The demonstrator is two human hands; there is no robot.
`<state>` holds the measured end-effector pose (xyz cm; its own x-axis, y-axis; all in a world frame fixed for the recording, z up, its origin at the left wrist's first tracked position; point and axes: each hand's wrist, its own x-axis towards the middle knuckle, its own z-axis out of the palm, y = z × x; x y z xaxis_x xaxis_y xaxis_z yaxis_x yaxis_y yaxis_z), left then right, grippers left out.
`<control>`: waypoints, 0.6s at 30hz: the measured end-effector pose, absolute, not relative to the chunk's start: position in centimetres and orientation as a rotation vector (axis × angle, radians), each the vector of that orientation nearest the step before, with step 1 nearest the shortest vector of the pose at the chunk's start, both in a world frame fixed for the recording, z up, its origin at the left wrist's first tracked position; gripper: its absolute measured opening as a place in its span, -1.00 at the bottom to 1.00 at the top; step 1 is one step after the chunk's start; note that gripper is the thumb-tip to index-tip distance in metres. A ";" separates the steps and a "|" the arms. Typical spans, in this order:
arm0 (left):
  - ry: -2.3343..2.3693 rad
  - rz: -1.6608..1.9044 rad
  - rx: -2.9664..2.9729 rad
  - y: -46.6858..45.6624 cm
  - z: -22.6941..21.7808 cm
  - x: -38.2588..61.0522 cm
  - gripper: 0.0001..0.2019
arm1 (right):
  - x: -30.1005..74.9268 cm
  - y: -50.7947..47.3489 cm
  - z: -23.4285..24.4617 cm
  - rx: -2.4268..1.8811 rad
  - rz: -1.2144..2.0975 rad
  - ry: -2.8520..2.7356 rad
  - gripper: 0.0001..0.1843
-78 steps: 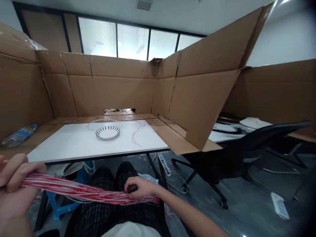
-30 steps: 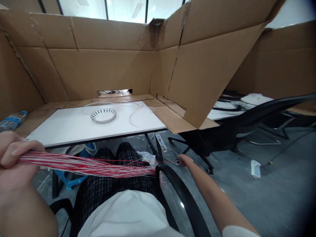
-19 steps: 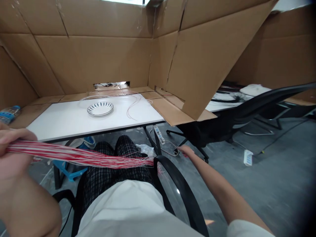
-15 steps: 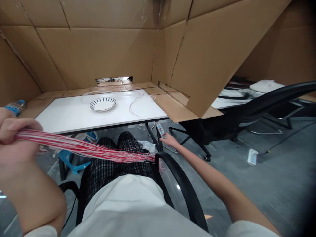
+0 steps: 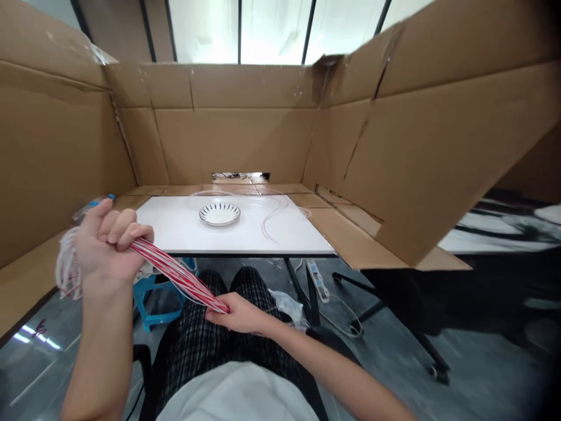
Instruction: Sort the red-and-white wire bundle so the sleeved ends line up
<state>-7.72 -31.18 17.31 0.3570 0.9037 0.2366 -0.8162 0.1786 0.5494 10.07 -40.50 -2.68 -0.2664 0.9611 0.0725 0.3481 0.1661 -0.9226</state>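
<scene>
A bundle of thin red and white wires [image 5: 175, 270] stretches slantwise between my two hands, above my lap. My left hand [image 5: 114, 244] is closed in a fist round its upper part, at the left end of the table. Beyond that fist, the wires' white and red end [image 5: 69, 263] hangs down in loops. Lower and nearer my knees, my right hand [image 5: 234, 313] is wrapped round the bundle too. What runs past the right hand is mostly hidden by it and the forearm.
On the white table [image 5: 175, 237] stand a striped plate [image 5: 220, 214] and a few loose wires [image 5: 268, 225]. Cardboard walls [image 5: 236, 140] enclose it. A bottle [image 5: 94, 204] is at the left. Below are a blue stool [image 5: 155, 316] and a power strip [image 5: 317, 280].
My right hand has come from out at the right, near the power strip, to grip the bundle above my lap. My left hand still holds it. The view has tilted up and turned left.
</scene>
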 end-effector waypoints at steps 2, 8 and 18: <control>0.134 1.198 0.650 -29.9 17.0 -7.6 -0.55 | 11.3 -40.8 -1.6 -1.268 1.038 -1.739 -0.73; 0.102 1.111 0.663 -26.8 17.7 -4.5 -0.51 | 18.1 -43.7 4.2 -1.447 0.838 -1.720 -0.67; 0.097 1.102 0.905 -22.3 23.9 3.1 -0.45 | 28.4 -46.4 7.5 -1.700 1.435 -1.719 -0.52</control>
